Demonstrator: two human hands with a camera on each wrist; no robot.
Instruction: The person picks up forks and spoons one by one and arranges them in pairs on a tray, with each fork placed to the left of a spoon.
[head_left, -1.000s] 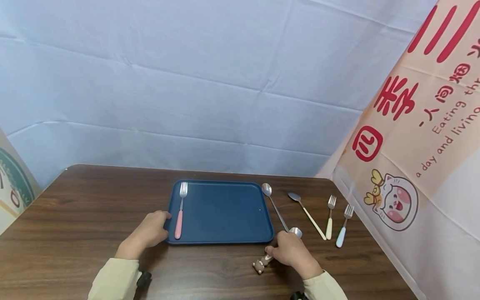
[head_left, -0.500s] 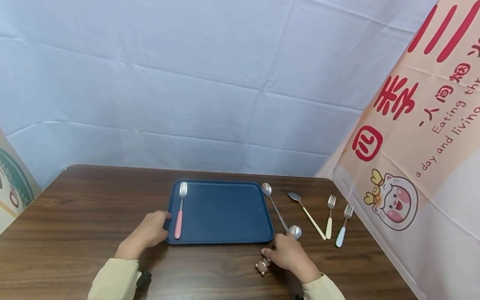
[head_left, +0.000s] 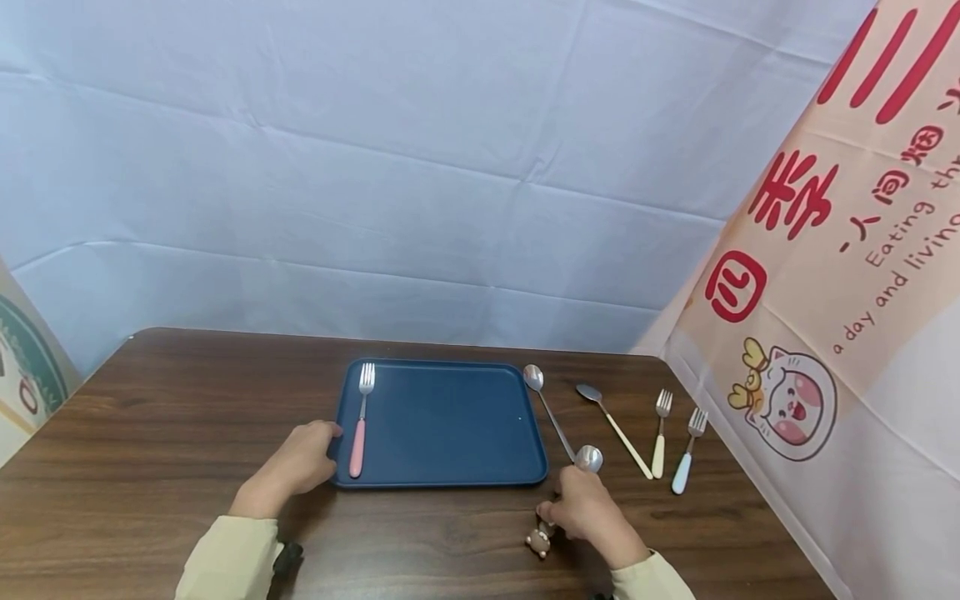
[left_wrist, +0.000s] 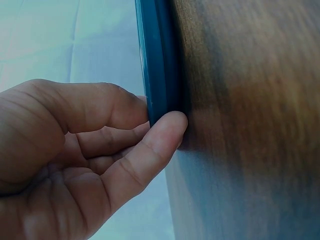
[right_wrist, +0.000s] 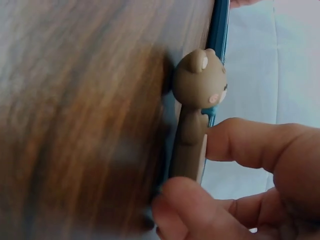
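Note:
A dark blue tray (head_left: 450, 425) lies on the brown wooden table (head_left: 150, 433) with a pink-handled fork (head_left: 360, 421) along its left side. My left hand (head_left: 296, 462) pinches the tray's rim (left_wrist: 152, 75) at the near left corner, thumb below and fingers above. My right hand (head_left: 581, 504) grips a spoon with a brown bear-shaped handle end (head_left: 538, 542); its steel bowl (head_left: 588, 457) sticks up past the fingers. In the right wrist view the bear handle (right_wrist: 197, 100) sits between thumb and fingertips (right_wrist: 235, 142), close to the table.
To the right of the tray lie a long steel spoon (head_left: 546, 404), a cream-handled spoon (head_left: 615, 429), a cream-handled fork (head_left: 660, 433) and a light blue-handled fork (head_left: 686, 450). A printed banner (head_left: 840, 292) bounds the table's right side; a blue cloth hangs behind.
My right hand has shifted slightly right and nearer with the bear spoon, whose bear end has swung towards me. The left hand and the tray have not moved.

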